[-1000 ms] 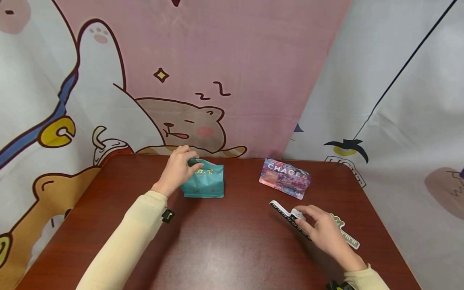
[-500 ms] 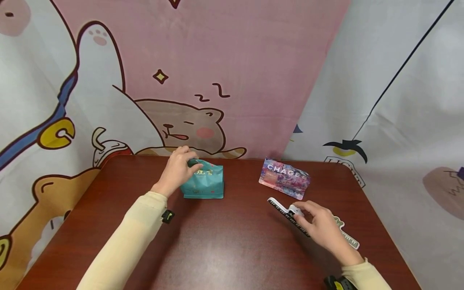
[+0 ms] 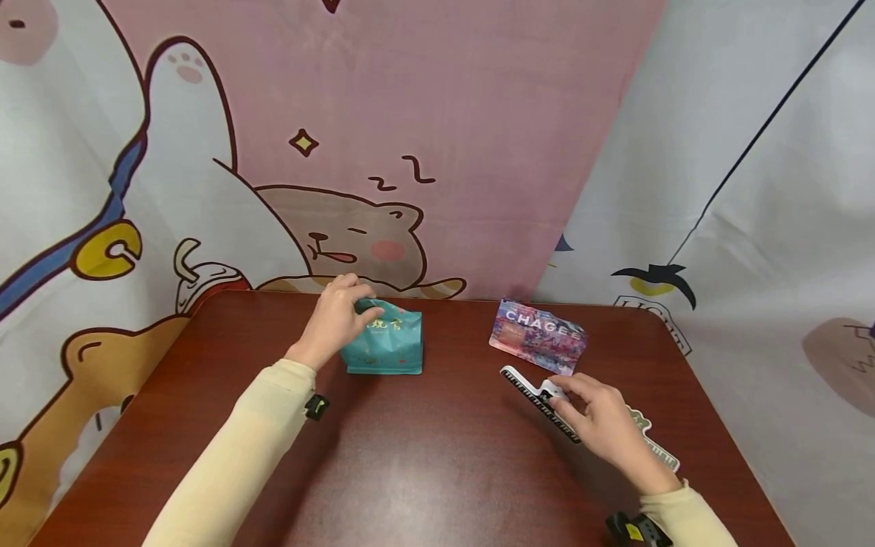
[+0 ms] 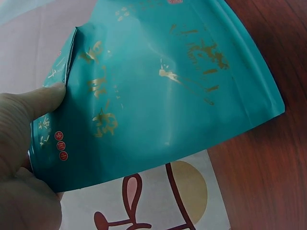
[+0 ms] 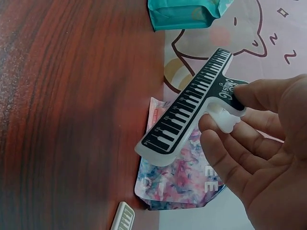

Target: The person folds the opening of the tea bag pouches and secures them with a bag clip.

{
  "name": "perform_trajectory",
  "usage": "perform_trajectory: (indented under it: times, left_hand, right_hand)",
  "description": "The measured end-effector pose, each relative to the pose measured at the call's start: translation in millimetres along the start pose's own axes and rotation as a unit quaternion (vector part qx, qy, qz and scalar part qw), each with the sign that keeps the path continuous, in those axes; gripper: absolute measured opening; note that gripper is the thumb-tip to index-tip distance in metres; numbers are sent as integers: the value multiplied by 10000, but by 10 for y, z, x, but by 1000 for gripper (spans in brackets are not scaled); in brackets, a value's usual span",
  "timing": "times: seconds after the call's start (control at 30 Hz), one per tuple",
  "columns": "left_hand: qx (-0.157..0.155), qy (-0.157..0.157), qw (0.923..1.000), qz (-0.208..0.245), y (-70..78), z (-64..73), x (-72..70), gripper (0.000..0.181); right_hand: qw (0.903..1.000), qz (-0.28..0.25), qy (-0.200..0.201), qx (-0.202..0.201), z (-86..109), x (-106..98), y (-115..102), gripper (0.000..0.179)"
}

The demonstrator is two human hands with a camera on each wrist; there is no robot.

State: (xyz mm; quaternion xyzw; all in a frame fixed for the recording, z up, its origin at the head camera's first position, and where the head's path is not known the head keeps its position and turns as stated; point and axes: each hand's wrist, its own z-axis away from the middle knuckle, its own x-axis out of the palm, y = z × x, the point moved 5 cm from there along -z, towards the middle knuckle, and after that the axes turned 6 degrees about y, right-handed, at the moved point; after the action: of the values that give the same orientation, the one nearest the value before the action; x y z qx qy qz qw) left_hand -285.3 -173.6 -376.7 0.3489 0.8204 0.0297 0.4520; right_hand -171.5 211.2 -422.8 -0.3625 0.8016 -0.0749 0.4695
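My left hand [image 3: 333, 317] grips the top left corner of a teal pouch [image 3: 391, 351] with gold lettering, which stands on the table. In the left wrist view the thumb lies on the front of the teal pouch [image 4: 158, 105], near its folded edge. My right hand [image 3: 604, 431] pinches a long clip [image 5: 189, 103] by its handle, between thumb and fingers. This clip has a black and white piano-key print with "Music" on the handle. It hangs over the right part of the table, its long bar angled towards the upper left in the head view.
A pink and blue pouch [image 3: 536, 336] printed "CHAGEE" lies at the back right of the brown table [image 3: 410, 463]. A second, greenish piano-key clip [image 3: 661, 454] lies beyond my right hand, partly hidden by it. A cartoon-printed cloth [image 3: 492, 152] hangs behind the table.
My right hand has moved slightly up and to the left, carrying the piano-key clip with it. The left hand and teal pouch look unchanged.
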Motion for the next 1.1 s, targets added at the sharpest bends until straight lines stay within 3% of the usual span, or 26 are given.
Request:
perform_trajectory:
  times: [0.53, 1.1]
  left_hand:
    - [-47, -65, 10000, -37, -24, -12, -2, 19]
    - [-31, -92, 9999, -62, -7, -23, 12, 20]
  right_hand:
    - [9992, -100, 207, -314, -72, -24, -62, 31]
    - [9990, -111, 243, -358, -180, -36, -137, 29]
